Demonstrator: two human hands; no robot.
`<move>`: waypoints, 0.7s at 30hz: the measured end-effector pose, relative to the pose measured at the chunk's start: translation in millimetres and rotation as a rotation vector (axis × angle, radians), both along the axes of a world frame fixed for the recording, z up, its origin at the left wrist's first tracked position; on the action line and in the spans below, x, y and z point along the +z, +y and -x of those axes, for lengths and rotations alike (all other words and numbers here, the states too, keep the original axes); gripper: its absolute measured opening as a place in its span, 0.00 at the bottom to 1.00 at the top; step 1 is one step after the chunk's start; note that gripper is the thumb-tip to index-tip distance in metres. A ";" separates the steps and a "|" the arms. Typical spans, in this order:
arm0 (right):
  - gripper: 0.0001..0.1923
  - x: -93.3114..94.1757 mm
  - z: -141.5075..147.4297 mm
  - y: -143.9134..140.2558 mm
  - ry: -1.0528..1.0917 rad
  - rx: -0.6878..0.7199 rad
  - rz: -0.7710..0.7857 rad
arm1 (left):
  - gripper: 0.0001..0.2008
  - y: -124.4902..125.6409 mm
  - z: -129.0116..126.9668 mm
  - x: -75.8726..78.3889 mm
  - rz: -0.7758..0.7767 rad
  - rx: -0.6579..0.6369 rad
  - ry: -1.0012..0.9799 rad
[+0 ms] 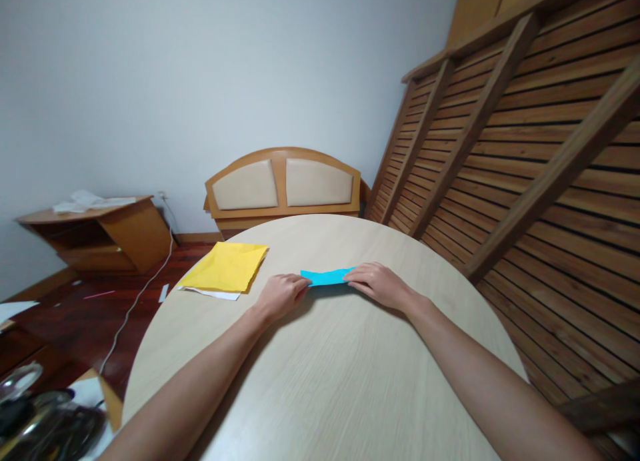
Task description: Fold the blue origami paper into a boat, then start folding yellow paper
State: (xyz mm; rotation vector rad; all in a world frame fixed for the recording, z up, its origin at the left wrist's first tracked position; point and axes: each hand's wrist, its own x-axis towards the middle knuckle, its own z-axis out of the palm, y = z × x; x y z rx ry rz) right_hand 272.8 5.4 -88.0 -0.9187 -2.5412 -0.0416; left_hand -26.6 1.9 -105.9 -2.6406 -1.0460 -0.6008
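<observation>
A narrow folded strip of blue paper [326,276] lies on the round light-wood table [320,381], past its middle. My left hand [281,294] pinches the strip's left end with its fingers curled. My right hand [381,284] presses on the right end, fingers bent down over the paper. Both forearms stretch across the tabletop toward the strip.
A stack of yellow paper [226,266] with a white sheet under it lies left of the blue strip near the table's edge. Beyond the table stand a wooden headboard [283,184], a slatted bed frame [525,148] leaning at the right, and a low cabinet [100,231] at the left.
</observation>
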 end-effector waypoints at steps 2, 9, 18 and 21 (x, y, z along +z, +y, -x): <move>0.12 -0.2 3.2 -1.6 -0.003 -0.021 -0.008 | 0.12 -1.7 -2.0 1.3 -0.013 -0.011 0.007; 0.11 2.4 17.8 -7.5 -0.011 -0.010 -0.051 | 0.11 -6.8 -8.8 4.4 -0.027 -0.050 0.008; 0.11 5.9 9.7 -7.0 0.134 -0.090 -0.026 | 0.11 -7.4 -10.7 4.9 0.140 0.132 -0.339; 0.12 5.6 12.3 -8.1 0.286 -0.101 0.033 | 0.12 -6.3 -14.4 6.8 0.283 0.154 -0.544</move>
